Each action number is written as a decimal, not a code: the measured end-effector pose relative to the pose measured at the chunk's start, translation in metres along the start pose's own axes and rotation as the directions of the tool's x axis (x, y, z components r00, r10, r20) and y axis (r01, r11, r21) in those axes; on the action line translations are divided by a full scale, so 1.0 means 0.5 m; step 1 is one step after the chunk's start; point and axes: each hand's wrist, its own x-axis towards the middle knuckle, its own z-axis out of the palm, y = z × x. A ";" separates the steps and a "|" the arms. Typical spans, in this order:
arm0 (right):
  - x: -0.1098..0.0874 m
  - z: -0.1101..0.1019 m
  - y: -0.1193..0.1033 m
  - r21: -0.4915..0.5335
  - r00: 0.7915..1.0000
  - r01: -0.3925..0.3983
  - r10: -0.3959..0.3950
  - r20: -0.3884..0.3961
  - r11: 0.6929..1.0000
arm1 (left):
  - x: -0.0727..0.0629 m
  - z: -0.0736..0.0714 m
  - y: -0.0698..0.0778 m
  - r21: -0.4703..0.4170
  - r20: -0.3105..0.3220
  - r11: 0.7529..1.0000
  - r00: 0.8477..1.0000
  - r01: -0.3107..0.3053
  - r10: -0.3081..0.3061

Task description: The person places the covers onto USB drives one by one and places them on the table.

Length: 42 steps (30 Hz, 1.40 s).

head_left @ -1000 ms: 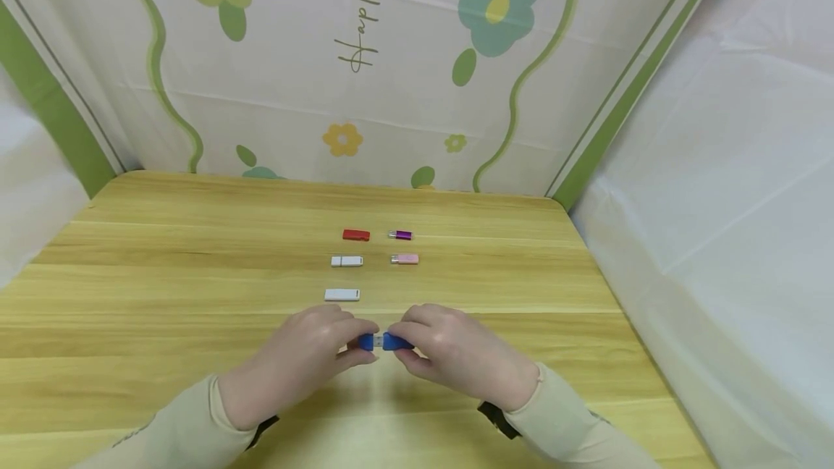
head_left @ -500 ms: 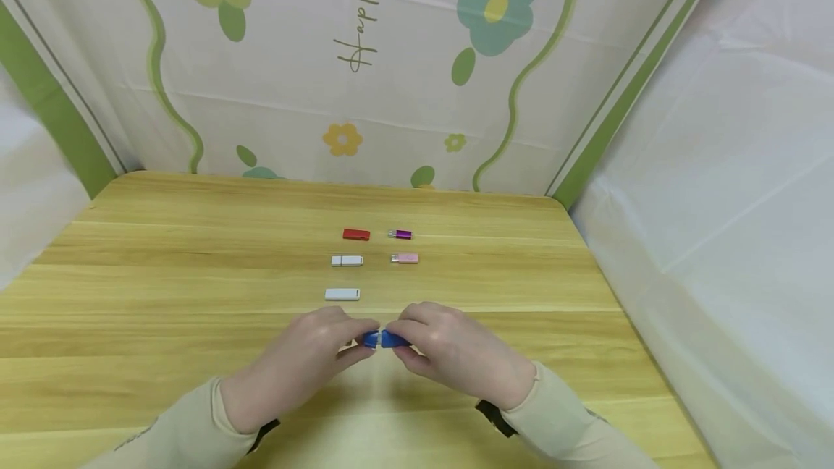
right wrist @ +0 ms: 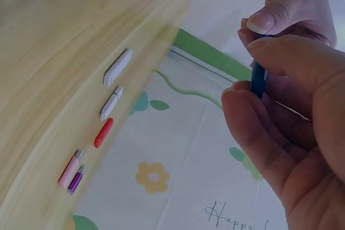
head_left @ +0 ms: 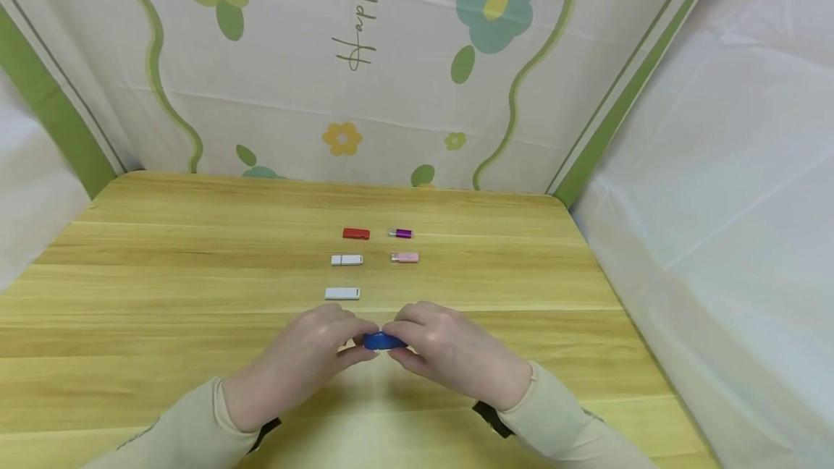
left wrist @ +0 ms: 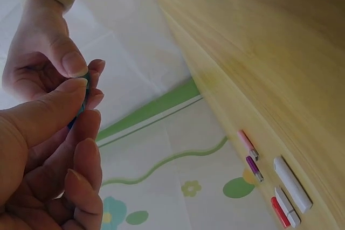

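Note:
A blue USB stick (head_left: 383, 341) is held level above the table between both hands, its cap and body together with no metal plug showing. My left hand (head_left: 302, 353) pinches the left end with thumb and fingers. At the other end, my right hand (head_left: 459, 353) pinches it the same way. Fingers hide both ends; in the right wrist view a strip of the blue USB stick (right wrist: 258, 79) shows between fingertips. Just beyond the hands lies a white USB stick (head_left: 342, 294).
Farther back on the wooden table (head_left: 163, 273) lie a second white USB stick (head_left: 347, 260), a red USB stick (head_left: 356, 234), a pink USB stick (head_left: 405, 258) and a purple USB stick (head_left: 400, 233). A flowered cloth (head_left: 274, 93) hangs behind the table.
The blue cap and the blue body have come together, covering the metal plug that showed between them. My right hand has shifted slightly left; the left hand has hardly moved.

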 end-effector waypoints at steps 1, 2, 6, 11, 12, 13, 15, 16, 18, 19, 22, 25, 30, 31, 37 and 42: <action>0.000 0.000 0.000 -0.001 1.000 0.000 0.000 -0.003 1.000 | 0.001 0.000 0.001 0.001 0.003 1.000 1.000 -0.001 0.001; 0.000 0.001 -0.001 -0.002 1.000 -0.001 0.001 -0.005 1.000 | 0.002 0.000 0.002 0.003 0.007 1.000 1.000 -0.001 0.001; 0.000 0.002 -0.001 -0.021 1.000 0.004 -0.004 -0.011 1.000 | 0.007 0.000 0.005 0.010 0.019 1.000 1.000 -0.001 0.001; -0.002 0.003 -0.001 -0.053 1.000 0.010 -0.010 -0.012 0.999 | 0.011 0.002 0.007 0.026 0.015 0.999 1.000 -0.021 0.021; -0.002 0.002 -0.001 -0.051 1.000 0.009 -0.010 -0.013 0.999 | 0.011 0.003 0.008 0.029 0.013 0.999 1.000 -0.025 0.025; -0.002 0.002 -0.002 -0.054 1.000 0.009 -0.010 -0.012 0.999 | 0.012 0.004 0.008 0.031 0.012 0.999 1.000 -0.028 0.027; -0.003 0.001 -0.002 -0.057 1.000 0.010 -0.011 -0.014 0.998 | 0.013 0.005 0.009 0.037 0.010 0.999 0.999 -0.033 0.033; -0.003 0.001 -0.002 -0.064 1.000 0.012 -0.013 -0.015 0.998 | 0.014 0.006 0.010 0.040 0.009 0.999 0.999 -0.036 0.036; -0.004 0.001 -0.002 -0.084 1.000 0.020 -0.021 -0.017 0.996 | 0.015 0.005 0.010 0.048 0.009 0.998 0.999 -0.048 0.048; -0.004 0.001 -0.002 -0.096 1.000 0.024 -0.026 -0.016 0.995 | 0.015 0.006 0.010 0.056 0.010 0.997 0.998 -0.056 0.056; -0.006 0.001 -0.002 -0.113 0.999 0.032 -0.032 -0.007 0.993 | 0.016 0.010 0.009 0.085 0.017 0.993 0.996 -0.084 0.083; -0.009 0.001 0.000 -0.121 0.999 0.038 -0.038 0.000 0.992 | 0.018 0.017 0.008 0.098 0.019 0.989 0.994 -0.107 0.106; -0.018 0.005 0.005 -0.126 0.999 0.043 -0.043 -0.003 0.991 | 0.023 0.026 0.006 0.073 0.045 0.993 0.995 -0.096 0.093; -0.020 0.006 0.007 -0.127 0.999 0.044 -0.045 -0.003 0.991 | 0.024 0.027 0.006 0.070 0.057 0.993 0.995 -0.091 0.087; -0.027 0.017 0.019 -0.099 0.999 0.044 -0.043 0.009 0.994 | 0.031 0.037 0.000 0.069 0.101 0.994 0.992 -0.089 0.081; -0.035 0.033 0.039 0.038 0.998 -0.043 0.041 0.053 0.998 | 0.041 0.064 -0.017 -0.002 0.200 1.000 0.979 0.029 -0.028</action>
